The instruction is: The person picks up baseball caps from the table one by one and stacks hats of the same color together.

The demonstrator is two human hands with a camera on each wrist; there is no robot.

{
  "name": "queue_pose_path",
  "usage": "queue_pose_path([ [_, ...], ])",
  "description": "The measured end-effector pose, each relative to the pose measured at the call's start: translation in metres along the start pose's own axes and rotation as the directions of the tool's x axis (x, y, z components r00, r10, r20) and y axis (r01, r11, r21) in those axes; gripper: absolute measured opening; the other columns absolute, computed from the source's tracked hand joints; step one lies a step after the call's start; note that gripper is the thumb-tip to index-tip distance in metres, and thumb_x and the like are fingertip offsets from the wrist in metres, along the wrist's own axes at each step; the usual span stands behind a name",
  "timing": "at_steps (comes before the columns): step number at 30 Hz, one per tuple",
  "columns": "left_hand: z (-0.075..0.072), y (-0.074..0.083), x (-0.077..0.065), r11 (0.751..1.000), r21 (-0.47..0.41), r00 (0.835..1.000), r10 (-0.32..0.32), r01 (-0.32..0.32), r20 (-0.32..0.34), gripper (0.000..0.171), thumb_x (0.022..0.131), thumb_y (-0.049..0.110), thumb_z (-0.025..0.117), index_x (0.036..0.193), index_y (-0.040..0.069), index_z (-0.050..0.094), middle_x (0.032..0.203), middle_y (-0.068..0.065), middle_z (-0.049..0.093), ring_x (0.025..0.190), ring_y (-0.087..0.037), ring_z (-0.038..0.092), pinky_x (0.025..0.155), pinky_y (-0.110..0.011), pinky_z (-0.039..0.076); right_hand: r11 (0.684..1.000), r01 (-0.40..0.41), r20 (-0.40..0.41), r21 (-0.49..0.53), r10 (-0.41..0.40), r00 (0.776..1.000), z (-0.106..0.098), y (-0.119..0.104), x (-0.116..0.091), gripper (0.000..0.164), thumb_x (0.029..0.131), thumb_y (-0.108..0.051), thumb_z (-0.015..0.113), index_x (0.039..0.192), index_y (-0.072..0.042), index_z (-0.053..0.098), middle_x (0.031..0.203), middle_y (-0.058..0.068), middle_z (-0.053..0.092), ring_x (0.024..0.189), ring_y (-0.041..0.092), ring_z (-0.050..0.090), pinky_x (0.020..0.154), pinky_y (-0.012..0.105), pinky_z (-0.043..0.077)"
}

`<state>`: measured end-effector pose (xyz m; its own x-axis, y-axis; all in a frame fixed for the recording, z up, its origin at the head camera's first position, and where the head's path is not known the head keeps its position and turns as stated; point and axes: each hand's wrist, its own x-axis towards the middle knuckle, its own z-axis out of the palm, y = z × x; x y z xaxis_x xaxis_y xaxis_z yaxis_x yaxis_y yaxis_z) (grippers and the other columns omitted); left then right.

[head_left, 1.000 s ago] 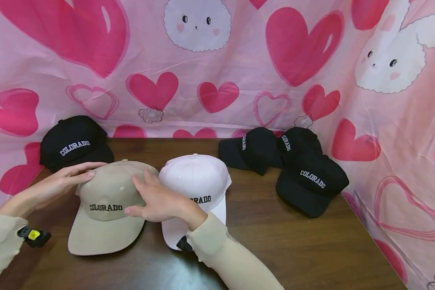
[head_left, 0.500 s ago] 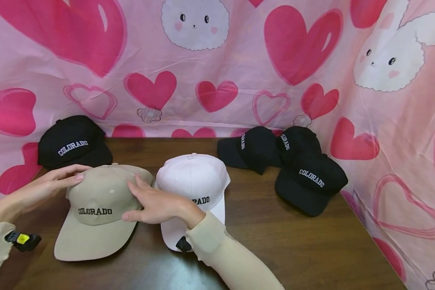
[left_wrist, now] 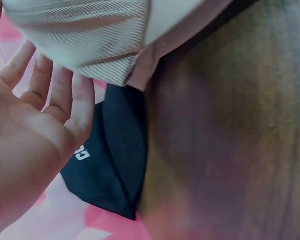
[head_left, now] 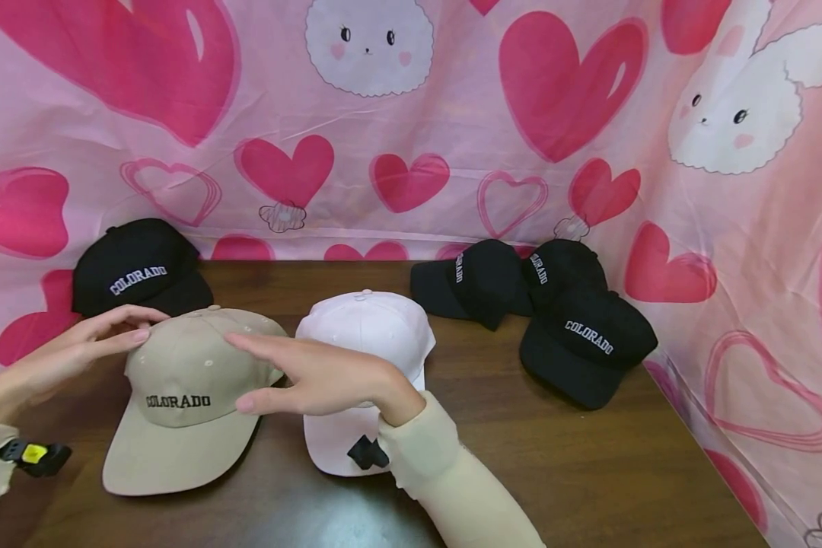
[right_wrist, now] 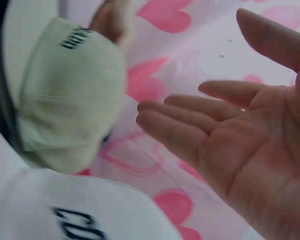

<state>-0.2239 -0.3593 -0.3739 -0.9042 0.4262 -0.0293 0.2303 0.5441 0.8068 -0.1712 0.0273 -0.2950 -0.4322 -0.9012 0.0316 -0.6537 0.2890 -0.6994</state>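
Head view puts the beige cap [head_left: 178, 365] at the lower left of the frame, resting on the brown counter [head_left: 507, 434] with its brim toward you and COLORADO in dark letters across the front. Your left hand [head_left: 68, 354] lies along the crown's upper left with loose, extended fingers, the tips seeming to touch the fabric without gripping it. Your right hand [head_left: 322, 373] is released too, its fingers straight and thumb spread; the right wrist view shows a gap between it and the cap. That hand and forearm pass in front of the white cap [head_left: 363, 327], which sits at the middle of the frame, partly hidden from you. One black cap [head_left: 137, 266] stands at the left, behind your left hand. Three more black caps [head_left: 582, 350] cluster right of centre, overlapping in your view, their lettering white. Pink cloth [head_left: 425, 122] printed with hearts and white animal faces fills the upper frame, and you wear pale sleeves [head_left: 418, 449].
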Motion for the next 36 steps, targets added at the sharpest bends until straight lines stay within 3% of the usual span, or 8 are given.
queue_pose_path([
  [5, -0.007, 0.009, -0.004, 0.985, 0.174, 0.99, 0.011, 0.014, -0.141, 0.036, 0.1, 0.023, 0.052, 0.135, 0.02, 0.046, 0.121, -0.004, 0.052, 0.101, -0.006, 0.052, 0.076, -0.019, 0.048, 0.991, 0.101, -0.105, 0.084, -0.092, 0.99, -0.022, -0.022, -0.025, 0.069, 0.097, -0.025, 0.058, 0.152, -0.017, 0.017, 0.151, -0.013, 0.026, 0.127, -0.001, 0.034, 0.104, 0.019, 0.028],
  [8, -0.006, 0.02, -0.003, 0.976, 0.219, 0.975, 0.034, 0.015, -0.222, 0.035, 0.098, 0.026, 0.055, 0.133, 0.021, 0.049, 0.115, -0.005, 0.054, 0.093, -0.007, 0.053, 0.071, -0.016, 0.046, 0.982, 0.157, -0.188, 0.11, -0.134, 0.973, -0.034, -0.038, -0.042, 0.064, 0.096, -0.013, 0.059, 0.149, -0.007, 0.024, 0.148, 0.002, 0.036, 0.124, 0.004, 0.042, 0.104, 0.024, 0.033],
  [12, -0.001, 0.042, 0.001, 0.967, 0.253, 0.95, 0.107, -0.031, -0.293, 0.036, 0.095, 0.024, 0.061, 0.13, 0.021, 0.052, 0.11, -0.002, 0.055, 0.09, -0.009, 0.053, 0.07, -0.013, 0.043, 0.964, 0.228, -0.292, 0.14, -0.18, 0.939, -0.046, -0.049, -0.062, 0.059, 0.093, -0.002, 0.059, 0.145, -0.001, 0.031, 0.138, 0.014, 0.047, 0.12, 0.01, 0.048, 0.101, 0.031, 0.039],
  [17, 0.007, 0.082, 0.007, 0.948, 0.279, 0.903, 0.25, -0.155, -0.349, 0.038, 0.089, 0.013, 0.068, 0.125, 0.018, 0.056, 0.105, 0.0, 0.055, 0.09, -0.008, 0.051, 0.078, -0.008, 0.036, 0.971, 0.192, -0.391, 0.143, -0.123, 0.912, -0.061, -0.043, -0.092, 0.056, 0.091, 0.0, 0.058, 0.143, -0.003, 0.036, 0.13, 0.011, 0.054, 0.118, 0.021, 0.053, 0.095, 0.04, 0.046],
  [21, 0.018, 0.118, 0.009, 0.939, 0.277, 0.879, 0.299, -0.202, -0.371, 0.04, 0.086, 0.009, 0.071, 0.123, 0.019, 0.058, 0.1, 0.0, 0.055, 0.088, -0.009, 0.051, 0.079, -0.01, 0.036, 0.985, 0.129, -0.462, 0.118, -0.061, 0.885, -0.076, -0.028, -0.12, 0.056, 0.09, 0.004, 0.058, 0.142, -0.005, 0.039, 0.126, 0.01, 0.057, 0.114, 0.027, 0.055, 0.093, 0.042, 0.047],
  [26, 0.035, 0.156, 0.012, 0.91, 0.328, 0.85, 0.373, -0.255, -0.372, 0.041, 0.083, 0.009, 0.073, 0.119, 0.025, 0.061, 0.094, 0.004, 0.058, 0.085, -0.009, 0.055, 0.074, -0.013, 0.038, 0.996, 0.042, -0.578, 0.081, 0.012, 0.816, -0.094, -0.005, -0.154, 0.052, 0.091, 0.006, 0.057, 0.139, -0.007, 0.044, 0.123, 0.011, 0.059, 0.11, 0.031, 0.056, 0.09, 0.036, 0.049],
  [30, 0.052, 0.177, 0.02, 0.87, 0.382, 0.825, 0.447, -0.312, -0.345, 0.043, 0.083, 0.013, 0.075, 0.119, 0.032, 0.059, 0.095, 0.011, 0.058, 0.085, -0.008, 0.054, 0.073, -0.015, 0.039, 0.993, -0.064, -0.667, 0.102, 0.116, 0.736, -0.105, 0.012, -0.176, 0.046, 0.093, 0.001, 0.057, 0.137, -0.01, 0.048, 0.122, 0.012, 0.059, 0.11, 0.03, 0.057, 0.092, 0.03, 0.047],
  [36, 0.086, 0.205, 0.04, 0.843, 0.357, 0.811, 0.509, -0.402, -0.288, 0.044, 0.084, 0.02, 0.074, 0.122, 0.033, 0.057, 0.099, 0.016, 0.057, 0.087, -0.006, 0.053, 0.073, -0.02, 0.045, 0.968, -0.221, -0.751, 0.121, 0.235, 0.618, -0.118, 0.041, -0.204, 0.042, 0.095, -0.009, 0.058, 0.136, -0.013, 0.049, 0.12, 0.012, 0.061, 0.109, 0.026, 0.058, 0.091, 0.024, 0.046],
])
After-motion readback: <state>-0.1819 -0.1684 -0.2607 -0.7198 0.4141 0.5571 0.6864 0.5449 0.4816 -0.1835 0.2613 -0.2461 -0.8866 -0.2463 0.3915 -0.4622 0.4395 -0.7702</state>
